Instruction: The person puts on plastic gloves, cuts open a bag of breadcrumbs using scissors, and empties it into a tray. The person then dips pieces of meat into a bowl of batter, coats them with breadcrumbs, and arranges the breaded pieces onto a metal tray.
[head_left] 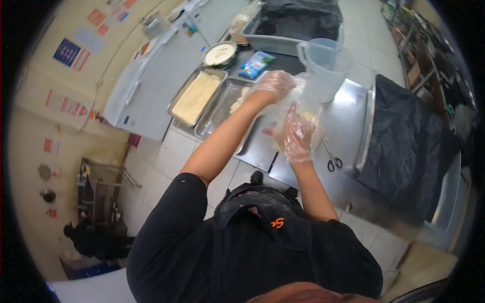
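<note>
1. Leftmost, a metal tray (181, 119) holds a flat pale slab (197, 98); the next tray (217, 111) holds pale pieces (237, 105).
2. Your gloved left hand (278, 85) is curled at clear plastic (306, 107); you can't tell whether it grips.
3. Your gloved right hand (297, 132) has thumb and fingers spread beside pale food (309, 118); its grip is unclear too.
4. You seem to be mid-handling at the plastic; the next move calls for steady control, clear of the jug (326, 68) and scissors (332, 159).
</note>
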Available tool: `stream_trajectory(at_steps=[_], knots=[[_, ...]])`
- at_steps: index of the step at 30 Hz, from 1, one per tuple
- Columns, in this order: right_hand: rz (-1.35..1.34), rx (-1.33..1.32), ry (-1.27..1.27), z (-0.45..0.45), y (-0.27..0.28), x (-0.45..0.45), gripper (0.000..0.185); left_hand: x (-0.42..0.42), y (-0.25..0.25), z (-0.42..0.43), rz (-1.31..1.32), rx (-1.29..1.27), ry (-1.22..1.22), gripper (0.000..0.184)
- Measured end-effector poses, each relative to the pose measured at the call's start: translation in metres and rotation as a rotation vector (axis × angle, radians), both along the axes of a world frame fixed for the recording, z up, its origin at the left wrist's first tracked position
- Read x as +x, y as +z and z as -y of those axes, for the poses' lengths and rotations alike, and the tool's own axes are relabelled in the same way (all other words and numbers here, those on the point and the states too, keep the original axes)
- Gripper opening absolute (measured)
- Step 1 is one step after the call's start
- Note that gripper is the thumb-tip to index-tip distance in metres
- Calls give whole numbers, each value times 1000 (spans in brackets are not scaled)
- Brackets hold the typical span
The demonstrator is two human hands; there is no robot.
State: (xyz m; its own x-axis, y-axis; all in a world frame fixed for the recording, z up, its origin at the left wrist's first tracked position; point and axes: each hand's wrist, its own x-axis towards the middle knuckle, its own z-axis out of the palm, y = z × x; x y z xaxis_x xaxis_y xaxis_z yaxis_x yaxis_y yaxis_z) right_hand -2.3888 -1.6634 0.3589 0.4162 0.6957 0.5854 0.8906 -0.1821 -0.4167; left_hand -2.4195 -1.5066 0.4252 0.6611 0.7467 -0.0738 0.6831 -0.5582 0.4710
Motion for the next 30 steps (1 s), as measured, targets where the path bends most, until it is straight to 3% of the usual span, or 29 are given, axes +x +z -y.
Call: stream_trajectory(at_steps=[2,4,6,8,9,14,15,17,19,20,22,24,26,27,28,29,30], knots=[[-246,-411,111,-18,-15,7,31,-11,9,11,66,66,-74,39],[-369,-429,108,-31,-19,25,27,-37,1,3,179,86,-82,40],[-328,-55,208,-32,-27,49,22,-80,21,15,381,-426,5,40],[-156,103,146,-41,-33,66,20,-128,12,9,421,-459,17,39],[-134,102,151,-41,-17,67,20,-155,9,12,420,-470,28,41],[-528,208,358,-36,116,11,17,-306,-73,2,487,-750,29,47],[-568,227,373,-43,143,-12,16,-334,-93,3,574,-854,102,56],[-421,181,407,-64,180,-41,13,-383,-103,9,657,-963,153,65],[-494,262,497,-87,209,-85,12,-423,-100,14,781,-1107,243,86],[-578,335,612,-98,221,-107,11,-442,-112,10,792,-1120,222,86],[-663,314,568,-117,241,-148,10,-476,-134,4,1061,-1389,210,101],[-760,300,532,-131,247,-190,10,-497,-149,-9,1114,-1477,181,103],[-928,481,624,-145,248,-233,11,-506,-162,-26,1288,-1755,83,104],[-1001,489,547,-157,246,-249,13,-506,-168,-35,1325,-1809,-2,105],[-1008,497,545,-168,240,-263,13,-504,-155,-36,1315,-1805,3,105],[-1036,457,644,-179,232,-278,15,-499,-133,-33,1318,-1385,-80,105],[-1061,415,742,-191,223,-291,16,-506,-127,-38,1298,-1180,-132,105]])
